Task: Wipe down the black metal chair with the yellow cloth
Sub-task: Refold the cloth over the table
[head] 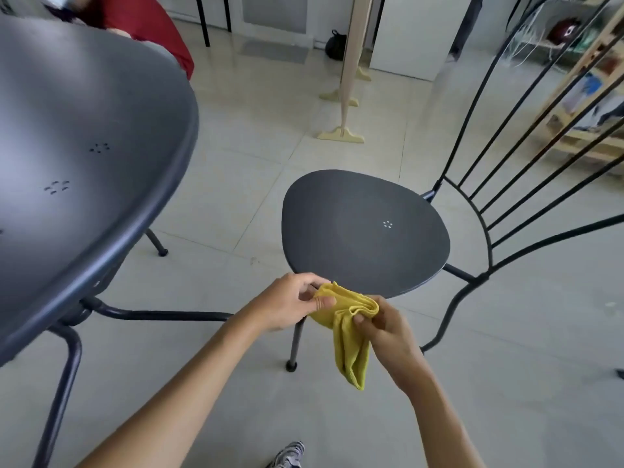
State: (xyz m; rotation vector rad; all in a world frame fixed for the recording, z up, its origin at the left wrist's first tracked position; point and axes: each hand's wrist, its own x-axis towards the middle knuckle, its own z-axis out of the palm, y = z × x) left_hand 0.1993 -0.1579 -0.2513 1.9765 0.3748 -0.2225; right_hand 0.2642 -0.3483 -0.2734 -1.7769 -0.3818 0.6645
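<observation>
A: Where's the cloth?

B: I'm pinching the yellow cloth (347, 327) in both hands, left hand (287, 304) and right hand (385, 329), just off the near edge of the black metal chair (364, 231) seat, not touching it yet.

A: Tip?

B: I'm folding it into a flat pad first, I'd say, then wiping the seat, then the back bars.

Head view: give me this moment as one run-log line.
phase: preparing cloth | both hands, left and right, pinch yellow cloth | cloth above floor, near front edge of chair seat | wiping: not yet begun
</observation>
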